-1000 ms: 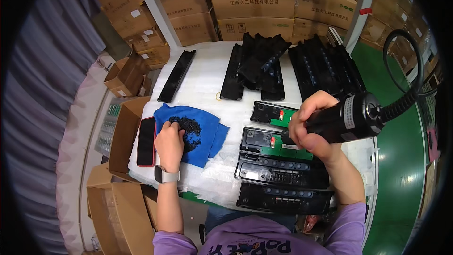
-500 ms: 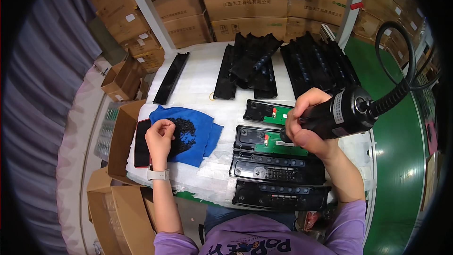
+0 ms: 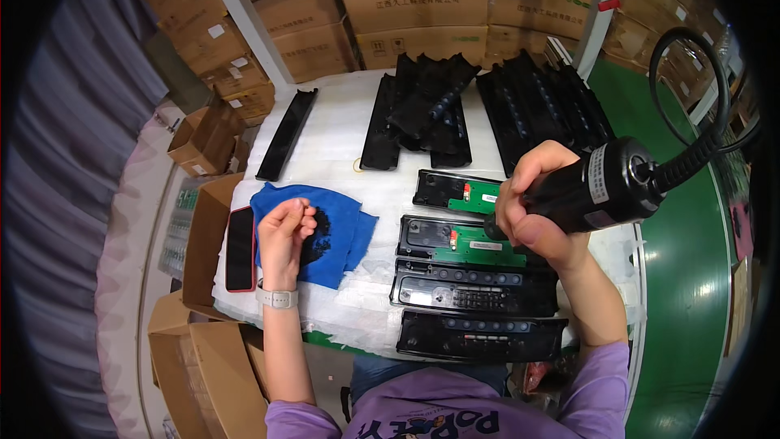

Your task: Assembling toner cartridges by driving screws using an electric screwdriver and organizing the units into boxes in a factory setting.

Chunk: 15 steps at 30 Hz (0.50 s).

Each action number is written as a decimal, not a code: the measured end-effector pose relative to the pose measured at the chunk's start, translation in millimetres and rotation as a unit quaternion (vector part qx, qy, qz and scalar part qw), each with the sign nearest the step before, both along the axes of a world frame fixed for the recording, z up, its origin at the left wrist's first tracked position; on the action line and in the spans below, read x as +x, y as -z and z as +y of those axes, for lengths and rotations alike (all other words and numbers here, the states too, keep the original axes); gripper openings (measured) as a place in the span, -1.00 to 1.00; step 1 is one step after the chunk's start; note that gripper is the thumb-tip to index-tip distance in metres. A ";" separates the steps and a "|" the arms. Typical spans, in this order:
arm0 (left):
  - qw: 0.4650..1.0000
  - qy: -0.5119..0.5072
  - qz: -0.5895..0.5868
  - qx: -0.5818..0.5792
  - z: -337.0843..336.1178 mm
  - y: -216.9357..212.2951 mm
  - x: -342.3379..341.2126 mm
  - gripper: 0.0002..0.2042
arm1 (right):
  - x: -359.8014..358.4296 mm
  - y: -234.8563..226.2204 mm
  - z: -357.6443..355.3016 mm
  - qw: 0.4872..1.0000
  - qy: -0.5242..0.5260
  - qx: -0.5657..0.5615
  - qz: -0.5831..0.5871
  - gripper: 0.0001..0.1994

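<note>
Right hand (image 3: pixel 532 207): fist wrapped around a black electric screwdriver (image 3: pixel 597 187), tip over a green circuit board (image 3: pixel 479 244).
Left hand (image 3: pixel 284 232): fingers curled, contents unclear, above a blue cloth (image 3: pixel 345 232).

My worktop (image 3: pixel 341 126), white padded sheet over it. On it: blue cloth (image 3: pixel 345 232) with dark pile of small parts (image 3: pixel 315 244), phone in red case (image 3: pixel 240 248) at left edge, four black panels (image 3: pixel 475 289) in a column, two showing green circuit boards (image 3: pixel 479 244). Far side: long black strip (image 3: pixel 286 133), heaps of black housings (image 3: pixel 431 106), more at right (image 3: pixel 540 110).
</note>
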<state>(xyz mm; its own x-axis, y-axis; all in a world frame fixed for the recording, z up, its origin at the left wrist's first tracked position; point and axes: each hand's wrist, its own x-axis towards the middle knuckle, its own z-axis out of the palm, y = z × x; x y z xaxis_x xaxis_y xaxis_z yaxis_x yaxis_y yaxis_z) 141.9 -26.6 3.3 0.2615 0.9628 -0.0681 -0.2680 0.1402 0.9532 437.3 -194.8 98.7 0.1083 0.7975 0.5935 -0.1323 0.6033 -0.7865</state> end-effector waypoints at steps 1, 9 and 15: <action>0.995 0.037 -0.073 -0.048 0.2 2.3 5.7 -0.85 | 0.9 -2.1 -0.7 1.000 -0.001 0.003 -0.001 -0.68; 0.933 0.245 -0.191 -0.183 -36.5 -4.0 97.2 -0.83 | 5.8 -19.1 -9.2 0.998 -0.013 0.006 0.062 -0.68; 0.906 0.357 -0.153 -0.170 -62.2 -18.0 148.9 -0.87 | 22.1 -27.5 -13.1 0.992 -0.013 0.033 0.119 -0.63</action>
